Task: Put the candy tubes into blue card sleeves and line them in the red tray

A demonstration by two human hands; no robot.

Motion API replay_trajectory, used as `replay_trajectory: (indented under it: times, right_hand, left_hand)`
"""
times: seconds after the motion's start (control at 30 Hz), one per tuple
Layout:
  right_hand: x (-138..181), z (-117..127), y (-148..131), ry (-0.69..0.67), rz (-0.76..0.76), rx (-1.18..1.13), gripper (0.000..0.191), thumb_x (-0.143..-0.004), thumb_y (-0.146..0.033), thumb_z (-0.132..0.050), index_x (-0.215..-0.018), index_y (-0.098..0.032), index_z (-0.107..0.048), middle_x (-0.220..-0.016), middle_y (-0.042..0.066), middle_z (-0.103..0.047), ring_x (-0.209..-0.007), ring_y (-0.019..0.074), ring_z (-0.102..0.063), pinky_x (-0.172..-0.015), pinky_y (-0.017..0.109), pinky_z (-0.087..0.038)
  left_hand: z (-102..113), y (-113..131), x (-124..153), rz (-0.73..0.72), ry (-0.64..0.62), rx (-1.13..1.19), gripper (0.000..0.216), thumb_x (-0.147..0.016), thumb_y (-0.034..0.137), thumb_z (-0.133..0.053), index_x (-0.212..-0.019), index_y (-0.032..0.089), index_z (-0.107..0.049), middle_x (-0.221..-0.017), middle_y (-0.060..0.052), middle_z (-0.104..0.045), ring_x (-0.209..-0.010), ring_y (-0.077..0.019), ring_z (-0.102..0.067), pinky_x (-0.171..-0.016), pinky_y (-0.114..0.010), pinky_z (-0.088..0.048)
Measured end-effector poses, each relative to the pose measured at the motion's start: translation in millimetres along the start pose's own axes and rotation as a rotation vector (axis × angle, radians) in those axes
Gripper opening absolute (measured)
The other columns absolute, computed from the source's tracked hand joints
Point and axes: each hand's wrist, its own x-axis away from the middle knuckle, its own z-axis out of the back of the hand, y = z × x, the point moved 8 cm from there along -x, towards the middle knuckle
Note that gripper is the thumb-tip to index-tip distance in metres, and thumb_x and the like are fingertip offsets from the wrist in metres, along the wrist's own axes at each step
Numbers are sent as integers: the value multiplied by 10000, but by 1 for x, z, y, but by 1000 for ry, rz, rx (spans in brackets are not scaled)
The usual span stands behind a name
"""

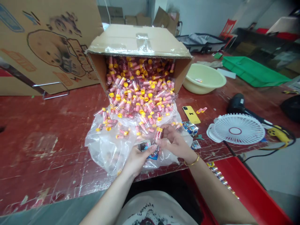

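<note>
My right hand is closed on a small clear tube with a yellow cap and a pink-and-red label, cap end up. My left hand pinches a small blue printed packet, its thumb close to the tube's lower end. Part of the packet hides behind the thumb. Both hands are over a sheet of clear plastic at the table's front edge. Beyond them, a cardboard box lies on its side, and many matching tubes spill from its mouth onto the plastic.
Right of the box are a pale yellow basin, a green tray, a yellow phone, two loose tubes, blue packets and a white fan. A large printed carton stands left. A red bin sits below the edge.
</note>
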Motion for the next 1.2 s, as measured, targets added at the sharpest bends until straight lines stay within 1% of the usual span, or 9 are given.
replay_trajectory:
  times: [0.1, 0.17, 0.37, 0.57, 0.8, 0.93, 1.03, 1.1, 1.2]
  right_hand:
    - [12, -23, 8, -66, -40, -49, 767, -615, -231, -838, -1202, -233, -344, -1146, 80, -484, -1004, 201, -556, -834, 345, -524]
    - [20, -32, 14, -31, -72, -75, 841, -557, -176, -852, -1197, -247, -311, -1161, 84, -474, -958, 197, -585, -764, 323, -553]
    - [30, -27, 16, 200, -25, 48, 621, -663, -115, -706, -1126, -232, -311, -1064, 66, -472, -842, 157, -607, -650, 263, -554]
    - [34, -20, 4, 276, 112, 220, 604, -644, -129, -681, -1113, -213, -310, -1039, 68, -469, -958, 190, -558, -768, 299, -521]
    - [36, -19, -1, 290, 140, 221, 598, -646, -123, -674, -1103, -216, -300, -1085, 77, -459, -1019, 194, -541, -808, 294, -494]
    - [41, -14, -5, 298, 154, 204, 601, -658, -135, -682, -1119, -222, -306, -1129, 81, -456, -1064, 193, -523, -885, 319, -466]
    - [65, 15, 3, 384, 116, 333, 634, -648, -200, -721, -1134, -209, -314, -1186, 103, -431, -1071, 204, -513, -924, 345, -445]
    - [102, 55, 19, 461, 17, 485, 635, -658, -245, -714, -1154, -198, -319, -1180, 108, -439, -1056, 209, -513, -920, 354, -445]
    - [211, 147, 50, 697, -325, 799, 621, -643, -316, -698, -1134, -192, -338, -1121, 85, -476, -1005, 198, -520, -911, 340, -443]
  left_hand:
    - [-8, -4, 2, 117, 22, 137, 469, -624, 431, -807, -898, 79, -661, -803, -104, -656, -647, -172, -614, -583, -267, -514]
    - [-13, -2, 2, 127, 33, 172, 482, -623, 418, -813, -925, 72, -666, -824, -113, -660, -670, -176, -625, -580, -254, -517]
    - [-20, 3, 6, 100, -31, 109, 470, -626, 398, -817, -927, 66, -674, -782, -107, -666, -661, -172, -633, -597, -236, -512]
    - [-21, 3, 5, 40, -43, 69, 414, -650, 362, -808, -888, 48, -679, -773, -121, -669, -634, -186, -633, -610, -272, -514]
    - [-25, 2, 3, 26, -43, 80, 415, -620, 362, -827, -853, 53, -676, -761, -119, -671, -658, -191, -642, -633, -268, -521]
    - [-24, 1, 5, 73, -7, 82, 495, -654, 426, -789, -968, 63, -669, -912, -141, -678, -787, -220, -655, -662, -275, -544]
    - [-23, -3, 9, 145, 11, 66, 529, -627, 362, -816, -1056, 103, -647, -1047, -126, -659, -872, -225, -650, -701, -279, -560]
    - [-20, -8, 12, 203, 17, -12, 569, -588, 330, -843, -1079, 129, -638, -1048, -111, -662, -856, -223, -652, -687, -295, -574]
    - [-4, -13, 11, 221, 132, -110, 628, -423, 305, -908, -979, 137, -672, -930, -72, -688, -727, -185, -649, -638, -271, -583]
